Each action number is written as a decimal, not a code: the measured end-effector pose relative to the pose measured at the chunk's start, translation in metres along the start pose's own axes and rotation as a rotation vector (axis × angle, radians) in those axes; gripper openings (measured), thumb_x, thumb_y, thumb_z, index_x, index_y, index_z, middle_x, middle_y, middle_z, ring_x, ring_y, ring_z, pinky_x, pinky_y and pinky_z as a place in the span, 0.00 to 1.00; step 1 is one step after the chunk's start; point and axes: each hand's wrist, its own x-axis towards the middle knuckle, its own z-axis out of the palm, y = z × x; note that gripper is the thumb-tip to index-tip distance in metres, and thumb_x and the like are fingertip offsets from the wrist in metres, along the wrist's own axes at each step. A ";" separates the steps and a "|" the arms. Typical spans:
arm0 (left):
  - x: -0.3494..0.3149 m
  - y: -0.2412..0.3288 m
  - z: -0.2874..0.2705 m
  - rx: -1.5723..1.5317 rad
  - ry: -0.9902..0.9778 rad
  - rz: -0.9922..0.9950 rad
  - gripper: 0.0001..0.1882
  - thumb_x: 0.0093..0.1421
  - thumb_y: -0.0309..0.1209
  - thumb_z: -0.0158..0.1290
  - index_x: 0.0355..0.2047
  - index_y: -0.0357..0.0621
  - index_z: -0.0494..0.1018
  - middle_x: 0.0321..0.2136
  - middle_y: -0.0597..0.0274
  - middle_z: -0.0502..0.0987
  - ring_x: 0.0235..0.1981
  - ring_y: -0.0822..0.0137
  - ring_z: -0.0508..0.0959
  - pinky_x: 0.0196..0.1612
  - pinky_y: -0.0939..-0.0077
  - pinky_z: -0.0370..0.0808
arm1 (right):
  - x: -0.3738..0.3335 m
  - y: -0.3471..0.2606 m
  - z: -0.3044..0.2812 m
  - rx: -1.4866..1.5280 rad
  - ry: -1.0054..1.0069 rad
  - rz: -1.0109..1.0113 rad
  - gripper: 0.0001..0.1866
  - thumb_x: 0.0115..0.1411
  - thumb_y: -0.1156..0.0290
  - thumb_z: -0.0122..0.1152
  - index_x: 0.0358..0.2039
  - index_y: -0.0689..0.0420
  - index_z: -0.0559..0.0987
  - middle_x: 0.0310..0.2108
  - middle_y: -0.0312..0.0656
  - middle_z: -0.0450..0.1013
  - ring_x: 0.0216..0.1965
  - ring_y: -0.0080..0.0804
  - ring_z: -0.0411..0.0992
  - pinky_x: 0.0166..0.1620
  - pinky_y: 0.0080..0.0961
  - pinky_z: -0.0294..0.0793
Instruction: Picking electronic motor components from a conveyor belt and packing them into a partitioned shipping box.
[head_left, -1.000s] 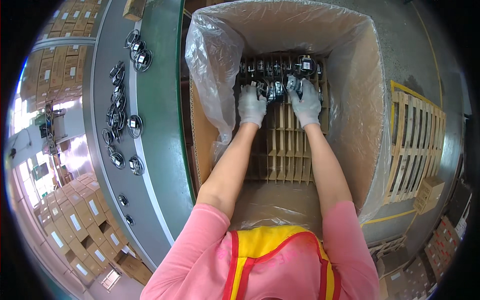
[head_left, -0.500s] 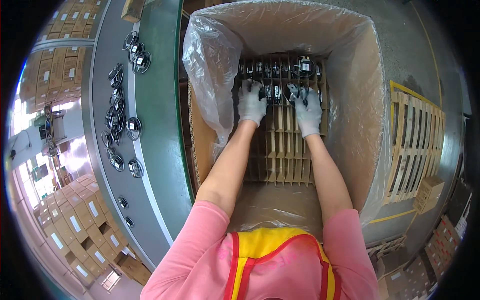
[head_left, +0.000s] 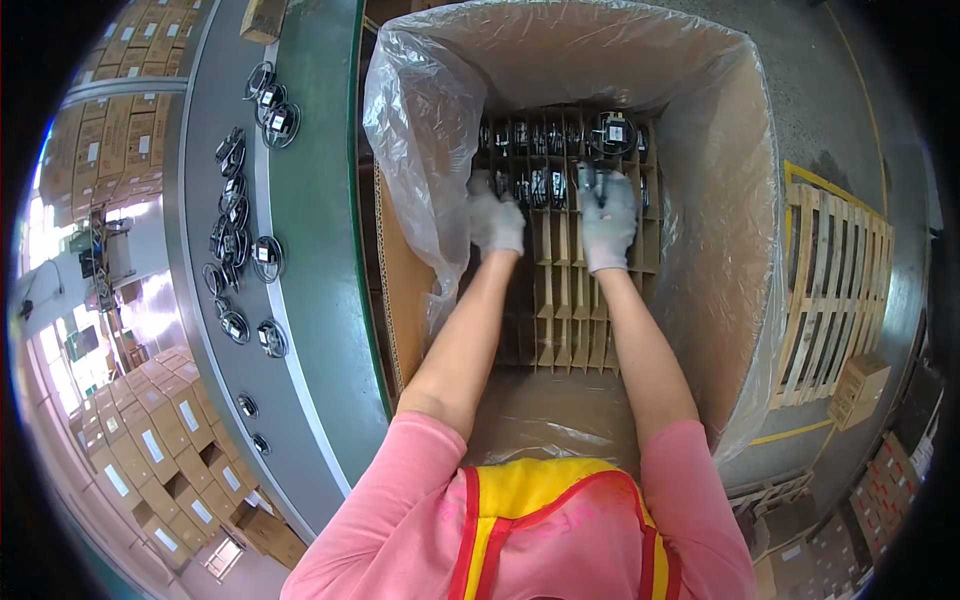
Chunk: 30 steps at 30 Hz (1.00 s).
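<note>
Left of the carton point(head_left: 405, 290), belt: grey belt point(head_left: 205, 120) bearing black corded parts point(head_left: 267, 257), several overlapping; a green strip point(head_left: 320, 230) runs between belt and carton.
Carton's left wall, liner: clear liner point(head_left: 425, 150), folded loosely inward beside the left hand.
Inside the carton, left hand: gloved left hand point(head_left: 496, 220) at the left end of the dividers; its fingers blur into the dark cells, and whether they grip anything cannot be told.
Inside the carton, middle: divider grid point(head_left: 570, 310) of card, with corded parts standing in its two far rows.
Inside the carton, right hand: gloved right hand point(head_left: 608, 225) over the right portion of the grid, fingers apparently closed about a dark part point(head_left: 591, 180).
Carton's far right corner, top piece: flat-lying part point(head_left: 614, 132) with a pale label, resting across the divider tops.
Right of the carton, pallet: slatted pallet point(head_left: 838, 290).
Hazards in the carton: liner slack could snag the left fingers; a trailing cord could hook a divider and bend it; a careless right knuckle could knock the flat-lying part askew.
Obscured in the carton: left fingertips, the dark part's cord and cell bottoms.
</note>
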 end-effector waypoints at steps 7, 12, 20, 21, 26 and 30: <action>0.015 0.003 0.049 -0.060 -0.330 0.052 0.17 0.51 0.35 0.59 0.42 0.47 0.74 0.43 0.47 0.75 0.44 0.47 0.76 0.47 0.56 0.74 | -0.015 0.017 0.013 -0.320 -0.115 -0.354 0.21 0.52 0.66 0.62 0.46 0.58 0.74 0.55 0.48 0.64 0.58 0.53 0.60 0.54 0.42 0.67; 0.008 0.002 0.044 -0.322 -0.209 0.100 0.13 0.51 0.32 0.58 0.38 0.44 0.74 0.40 0.49 0.76 0.42 0.47 0.76 0.45 0.56 0.74 | 0.007 0.034 0.006 0.194 0.031 -0.047 0.14 0.55 0.68 0.60 0.40 0.61 0.77 0.41 0.52 0.73 0.43 0.50 0.72 0.49 0.37 0.70; -0.025 -0.006 0.042 -0.207 -0.011 0.493 0.14 0.51 0.31 0.58 0.37 0.43 0.72 0.37 0.50 0.74 0.38 0.46 0.76 0.40 0.54 0.74 | -0.004 0.028 0.007 -0.148 -0.081 -0.270 0.22 0.56 0.72 0.54 0.53 0.57 0.71 0.52 0.52 0.70 0.54 0.52 0.67 0.55 0.39 0.67; -0.025 -0.008 0.044 -0.271 -0.085 0.446 0.13 0.51 0.31 0.59 0.37 0.42 0.72 0.37 0.49 0.75 0.38 0.46 0.76 0.39 0.55 0.74 | 0.001 0.029 0.003 -0.105 -0.120 -0.111 0.22 0.56 0.72 0.53 0.53 0.55 0.72 0.53 0.51 0.69 0.54 0.52 0.66 0.54 0.40 0.68; -0.011 -0.019 0.054 -0.612 -0.332 0.216 0.11 0.51 0.31 0.60 0.33 0.41 0.73 0.34 0.47 0.75 0.37 0.46 0.77 0.38 0.57 0.72 | 0.000 0.030 -0.006 -0.423 -0.272 -0.213 0.19 0.54 0.72 0.53 0.48 0.50 0.76 0.51 0.44 0.70 0.50 0.51 0.68 0.50 0.39 0.71; -0.020 -0.007 0.040 -0.394 -0.204 0.524 0.12 0.51 0.31 0.60 0.36 0.43 0.74 0.35 0.48 0.75 0.37 0.46 0.76 0.40 0.57 0.73 | -0.008 0.004 -0.011 -0.271 -0.156 -0.370 0.22 0.51 0.74 0.54 0.49 0.51 0.73 0.52 0.45 0.69 0.52 0.51 0.66 0.52 0.40 0.69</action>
